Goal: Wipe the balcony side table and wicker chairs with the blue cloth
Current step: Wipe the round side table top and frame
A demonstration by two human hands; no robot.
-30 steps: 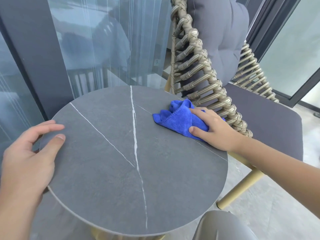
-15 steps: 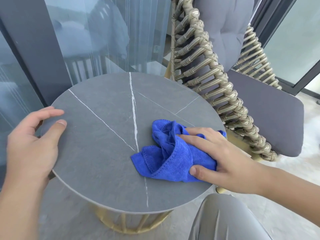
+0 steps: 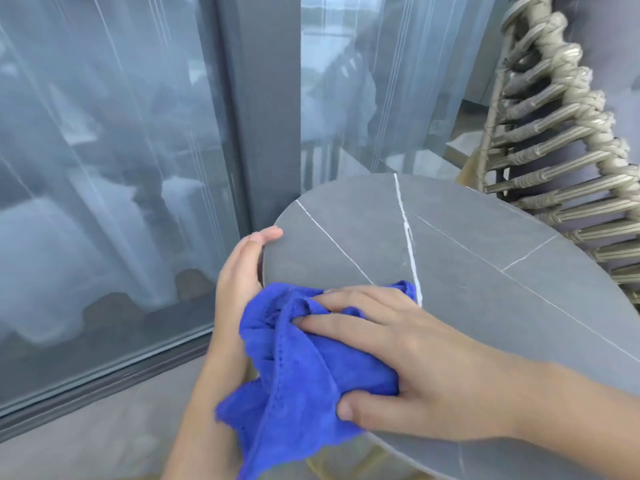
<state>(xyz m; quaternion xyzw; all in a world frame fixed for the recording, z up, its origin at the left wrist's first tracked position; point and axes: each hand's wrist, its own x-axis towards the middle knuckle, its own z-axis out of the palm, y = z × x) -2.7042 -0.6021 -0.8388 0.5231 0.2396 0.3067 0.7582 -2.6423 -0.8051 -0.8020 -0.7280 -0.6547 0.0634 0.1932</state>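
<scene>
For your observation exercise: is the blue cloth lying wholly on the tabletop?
No: the blue cloth hangs over the table edge under the right hand.

The table [image 3: 485, 258] is showing matt grey stone with white veins; the cloth [image 3: 304, 368] is looking fuzzy; the chair [image 3: 561, 161] is showing woven wicker.

Home balcony: glass sliding door [image 3: 104, 168], wicker chair [image 3: 561, 161], side table [image 3: 485, 254].
</scene>
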